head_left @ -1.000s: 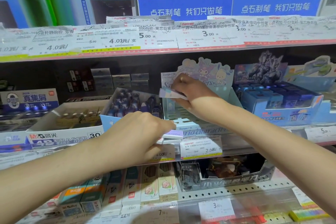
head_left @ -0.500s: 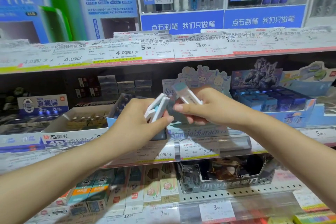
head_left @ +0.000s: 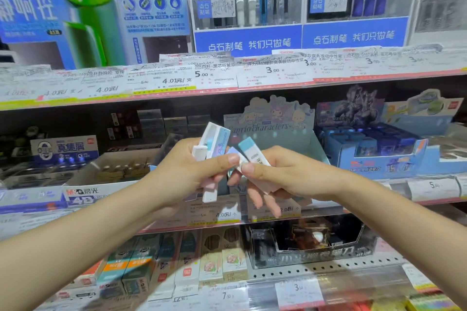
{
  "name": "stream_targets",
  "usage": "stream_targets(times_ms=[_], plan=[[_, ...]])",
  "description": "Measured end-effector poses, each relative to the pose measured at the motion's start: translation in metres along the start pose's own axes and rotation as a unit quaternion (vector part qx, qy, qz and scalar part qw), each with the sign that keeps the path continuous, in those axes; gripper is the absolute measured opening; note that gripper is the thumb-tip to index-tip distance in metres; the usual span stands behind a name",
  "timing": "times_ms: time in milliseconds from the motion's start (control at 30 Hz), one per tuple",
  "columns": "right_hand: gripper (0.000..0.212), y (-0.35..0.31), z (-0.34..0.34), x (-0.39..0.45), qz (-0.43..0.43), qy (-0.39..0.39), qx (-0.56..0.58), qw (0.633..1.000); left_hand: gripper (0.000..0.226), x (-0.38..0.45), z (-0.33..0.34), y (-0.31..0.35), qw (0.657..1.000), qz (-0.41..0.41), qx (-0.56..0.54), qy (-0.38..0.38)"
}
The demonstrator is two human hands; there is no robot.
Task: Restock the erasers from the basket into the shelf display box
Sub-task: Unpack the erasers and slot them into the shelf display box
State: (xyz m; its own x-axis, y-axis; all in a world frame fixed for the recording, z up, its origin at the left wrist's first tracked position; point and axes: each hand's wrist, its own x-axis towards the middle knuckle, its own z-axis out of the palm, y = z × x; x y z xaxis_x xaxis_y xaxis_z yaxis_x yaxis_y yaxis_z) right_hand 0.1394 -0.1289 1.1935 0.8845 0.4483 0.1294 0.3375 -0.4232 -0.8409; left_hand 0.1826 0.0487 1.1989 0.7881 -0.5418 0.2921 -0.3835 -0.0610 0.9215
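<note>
Grasping erasers: left grip, right grip; box reads "Sanrio characters"

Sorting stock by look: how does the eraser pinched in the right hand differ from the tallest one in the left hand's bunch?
The right hand's eraser has a solid teal end and leans left; it is pinched alone. The left hand's tallest eraser is paler blue, leans right, and sits among several others. Both are slim sleeved bars held before the character display box.
</note>
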Motion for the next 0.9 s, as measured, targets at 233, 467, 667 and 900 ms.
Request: stream_targets(times_ms=[233, 467, 667, 900], plan=[[0.041, -0.006, -0.013, -0.007, -0.004, 0.025, 0.014, 1.0, 0.011, -0.002, -0.017, 0.004, 0.994, 0.016, -0.025, -0.107], [0.033, -0.009, -0.005, 0.0, -0.015, -0.027, 0.139, 0.99, 0.018, 0.003, -0.02, 0.01, 0.988, 0.052, 0.008, -0.147], [0.026, -0.003, -0.003, 0.005, 0.001, -0.032, 0.177, 0.984, 0.014, 0.002, -0.014, 0.007, 0.996, 0.03, 0.005, -0.083], [0.022, -0.005, 0.007, 0.005, -0.042, 0.05, 0.063, 0.996, 0.017, 0.003, -0.007, 0.004, 0.997, 0.037, 0.061, 0.019]])
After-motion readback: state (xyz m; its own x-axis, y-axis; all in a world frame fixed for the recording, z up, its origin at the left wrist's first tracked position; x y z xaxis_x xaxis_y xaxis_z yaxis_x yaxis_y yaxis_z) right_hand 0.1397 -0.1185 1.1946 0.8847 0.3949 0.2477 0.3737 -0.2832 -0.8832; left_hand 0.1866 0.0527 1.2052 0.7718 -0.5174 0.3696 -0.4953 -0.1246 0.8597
